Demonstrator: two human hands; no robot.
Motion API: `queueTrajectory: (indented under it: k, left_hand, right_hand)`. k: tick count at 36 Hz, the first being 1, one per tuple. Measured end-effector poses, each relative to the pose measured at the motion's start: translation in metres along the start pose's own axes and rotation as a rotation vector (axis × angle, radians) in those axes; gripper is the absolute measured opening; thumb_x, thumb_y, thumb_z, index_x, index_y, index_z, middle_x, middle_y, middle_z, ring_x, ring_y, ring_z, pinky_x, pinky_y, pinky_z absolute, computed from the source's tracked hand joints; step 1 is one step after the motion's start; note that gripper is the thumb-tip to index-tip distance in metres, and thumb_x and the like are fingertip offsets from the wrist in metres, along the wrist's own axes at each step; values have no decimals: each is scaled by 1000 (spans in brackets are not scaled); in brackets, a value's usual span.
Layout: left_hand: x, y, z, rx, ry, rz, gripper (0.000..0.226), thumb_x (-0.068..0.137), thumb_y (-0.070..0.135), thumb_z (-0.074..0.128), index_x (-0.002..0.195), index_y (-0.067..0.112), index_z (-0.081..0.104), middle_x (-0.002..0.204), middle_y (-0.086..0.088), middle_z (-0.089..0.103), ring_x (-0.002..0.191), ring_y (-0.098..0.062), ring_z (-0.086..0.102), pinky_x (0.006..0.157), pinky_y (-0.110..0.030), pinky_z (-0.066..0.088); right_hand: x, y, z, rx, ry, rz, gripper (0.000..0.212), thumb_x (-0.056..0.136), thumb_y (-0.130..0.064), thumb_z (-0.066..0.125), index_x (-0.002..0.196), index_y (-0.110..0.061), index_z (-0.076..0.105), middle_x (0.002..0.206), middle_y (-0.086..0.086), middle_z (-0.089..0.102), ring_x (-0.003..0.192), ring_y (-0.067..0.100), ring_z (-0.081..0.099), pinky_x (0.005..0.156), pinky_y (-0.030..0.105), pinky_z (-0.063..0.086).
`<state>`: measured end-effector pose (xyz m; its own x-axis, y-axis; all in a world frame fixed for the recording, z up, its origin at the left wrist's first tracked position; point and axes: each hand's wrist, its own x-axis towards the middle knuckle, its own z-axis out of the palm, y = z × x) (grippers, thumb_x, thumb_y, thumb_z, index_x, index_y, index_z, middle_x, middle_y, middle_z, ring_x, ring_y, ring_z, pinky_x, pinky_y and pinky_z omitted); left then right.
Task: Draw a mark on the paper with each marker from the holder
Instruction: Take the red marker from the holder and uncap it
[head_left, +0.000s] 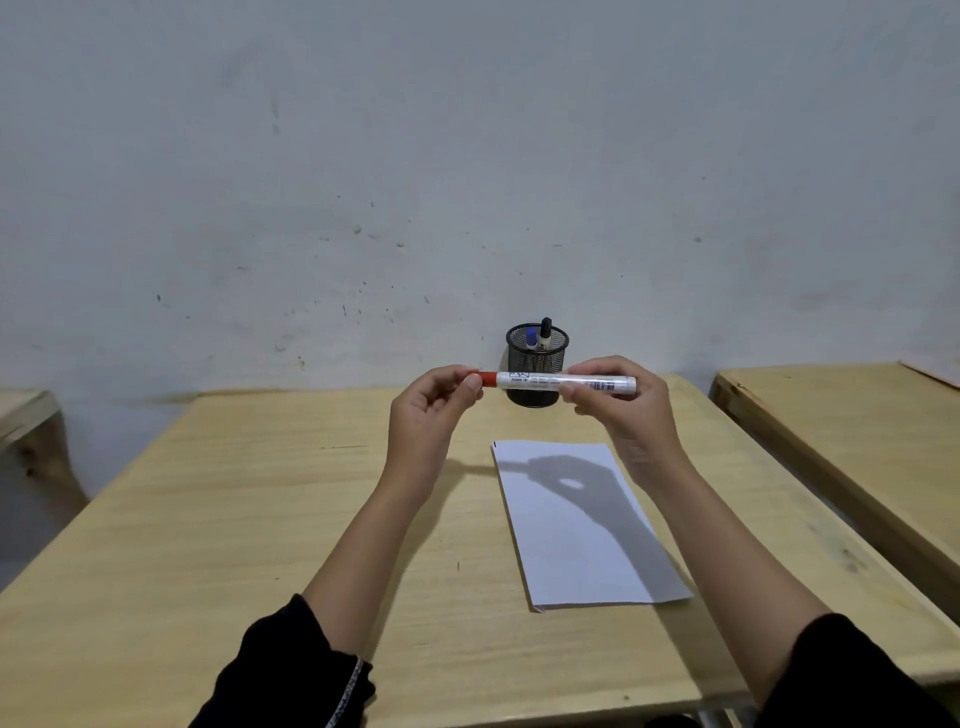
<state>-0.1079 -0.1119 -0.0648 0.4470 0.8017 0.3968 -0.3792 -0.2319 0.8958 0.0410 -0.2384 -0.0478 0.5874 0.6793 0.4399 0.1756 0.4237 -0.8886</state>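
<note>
We are holding a white-barrelled marker with a red cap (558, 383) level in the air, above the far half of the pale wooden table (260, 519) and just in front of the black wire-mesh holder (537, 366). Our left hand (431, 415) pinches the red cap between thumb and fingertips; our right hand (623, 410) pinches the white barrel near its middle, fingers curled round it. We judge the cap is about to be pulled off.

The marker looks light, stiff and smooth, so it should need only a firm pinch. The glossy barrel could slip when the cap lets go, so we would grip the barrel close to the cap and pull straight along its length. The tip will stain, so we keep fingers clear of it.

The white sheet of paper (582, 525) lies flat on the table to the right of centre, nearer us than the holder, with the shadow of our hands across it. It is thin and may slide under a stroke. A small dark fleck sits at its far left corner; we cannot tell whether it is a drawn mark.

Two more markers stand in the holder, a blue-capped one (531, 336) and a black-capped one (545, 332); their barrels are hidden by the mesh. The holder's lower part is hidden behind the marker.
</note>
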Motion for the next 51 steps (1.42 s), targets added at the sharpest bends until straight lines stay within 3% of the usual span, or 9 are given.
queueTrajectory:
  k: [6,11,20,25,31,37,42,47,51]
  left_hand:
    - [-5,0,7,-17,-89,-23,8,87,5,62,94,4,64,76,2,68,69,-3,64,74,-15,52]
    - [-6,2,12,-12,-128,-32,7,92,6,55,98,4,58,84,-5,66,70,-3,65,77,-17,54]
    - [-2,7,9,126,-198,52,18,95,5,50,92,17,63,74,10,66,68,0,59,71,-14,49]
    - [0,3,8,126,-180,19,15,95,6,50,93,12,64,75,2,62,64,0,58,68,-13,48]
    - [5,-9,3,146,-138,-21,22,97,11,47,101,-4,63,74,-2,59,60,1,57,65,-12,48]
    - [15,-14,-12,85,-72,-157,21,97,10,46,86,7,63,74,-2,58,57,-1,56,64,-13,49]
    - [24,-29,-26,453,-68,-198,16,94,10,49,84,9,61,77,8,61,68,-10,57,67,-18,47]
    - [27,-44,-30,706,-114,-259,13,87,7,52,84,-1,62,69,1,54,54,-7,46,45,-11,37]
    - [29,-54,-31,878,-199,-281,14,82,11,53,83,0,62,72,-2,55,54,-10,48,55,-25,39]
  right_hand:
    - [-2,3,17,366,61,115,14,82,6,59,80,-7,63,60,-6,65,57,6,60,55,13,49]
    - [-4,5,29,335,33,124,10,83,0,60,82,-9,65,63,-6,65,59,5,60,59,13,50]
    - [-1,11,29,374,27,145,4,82,-6,62,86,-6,63,68,-2,68,60,6,61,63,13,52]
    - [3,13,29,353,-10,140,37,59,-25,74,89,-5,63,73,-1,70,62,7,62,64,13,52]
    - [7,20,28,276,-71,129,19,69,-15,69,87,-10,67,81,0,70,74,10,62,70,15,52]
    - [9,24,19,294,-55,112,15,73,-9,64,88,-9,65,79,-4,71,73,7,63,71,14,52]
    - [10,34,9,289,30,141,15,74,-9,64,89,-7,64,73,-6,70,67,5,62,69,14,53]
    - [9,49,4,225,79,184,14,85,4,58,87,-8,65,72,-7,71,65,6,62,69,15,54]
    - [10,55,2,186,85,197,11,84,3,59,89,-6,65,73,-6,72,66,7,63,68,16,54]
